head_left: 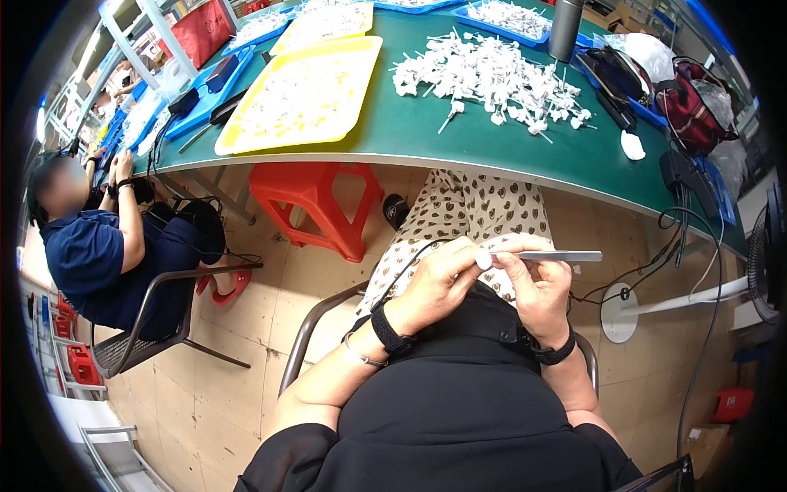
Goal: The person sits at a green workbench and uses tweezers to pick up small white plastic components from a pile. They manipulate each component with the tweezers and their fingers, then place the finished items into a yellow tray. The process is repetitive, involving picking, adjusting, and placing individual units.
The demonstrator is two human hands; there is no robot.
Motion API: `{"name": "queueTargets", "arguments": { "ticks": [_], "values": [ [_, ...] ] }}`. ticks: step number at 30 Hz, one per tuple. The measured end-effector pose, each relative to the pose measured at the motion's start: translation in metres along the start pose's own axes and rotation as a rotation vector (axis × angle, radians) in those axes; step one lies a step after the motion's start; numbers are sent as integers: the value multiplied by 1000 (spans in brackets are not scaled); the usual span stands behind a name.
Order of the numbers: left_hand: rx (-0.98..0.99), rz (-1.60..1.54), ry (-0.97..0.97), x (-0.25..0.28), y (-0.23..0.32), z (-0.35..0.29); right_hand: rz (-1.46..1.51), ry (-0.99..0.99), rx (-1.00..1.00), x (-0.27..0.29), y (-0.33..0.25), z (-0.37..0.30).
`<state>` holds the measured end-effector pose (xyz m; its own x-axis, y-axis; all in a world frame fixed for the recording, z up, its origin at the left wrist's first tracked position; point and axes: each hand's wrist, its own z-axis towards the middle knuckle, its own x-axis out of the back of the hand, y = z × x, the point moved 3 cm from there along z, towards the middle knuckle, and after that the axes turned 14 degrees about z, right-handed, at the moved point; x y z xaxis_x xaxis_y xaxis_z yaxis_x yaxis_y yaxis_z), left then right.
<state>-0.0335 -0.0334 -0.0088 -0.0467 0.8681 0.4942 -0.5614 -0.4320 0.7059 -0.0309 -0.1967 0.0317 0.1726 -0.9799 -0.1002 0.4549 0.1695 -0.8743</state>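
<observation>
Over my lap, my left hand [438, 283] pinches a small white round piece [484, 260] between thumb and fingertips. My right hand [541, 287] is closed around a pair of metal tweezers [574, 256]; their broad end points to the right. The tweezers' tips are hidden by my fingers, close beside the white piece. Both hands almost meet, below the table's front edge. On the green table [459, 152] ahead lies a loose heap of small white parts with thin stalks [500, 78].
A yellow tray [369, 74] of small pieces lies left of the heap. A dark cylinder [566, 29] and a maroon bag [693, 102] stand at right. Under the table is a red stool [307, 193]. A co-worker [98, 238] sits at left. Cables [680, 221] hang at right.
</observation>
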Motion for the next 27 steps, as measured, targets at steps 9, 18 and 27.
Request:
{"name": "queueTargets", "arguments": {
  "ticks": [9, 18, 27],
  "values": [
    [-2, -2, 17, -4, -3, -2, -175, -67, 90, 1, -3, 0],
    [-8, 6, -8, -2, -4, -3, -216, -158, 114, 3, -8, 2],
    [-14, -42, 33, -1, -2, 0, -34, -60, 54, 0, -3, 0]
  ]
}}
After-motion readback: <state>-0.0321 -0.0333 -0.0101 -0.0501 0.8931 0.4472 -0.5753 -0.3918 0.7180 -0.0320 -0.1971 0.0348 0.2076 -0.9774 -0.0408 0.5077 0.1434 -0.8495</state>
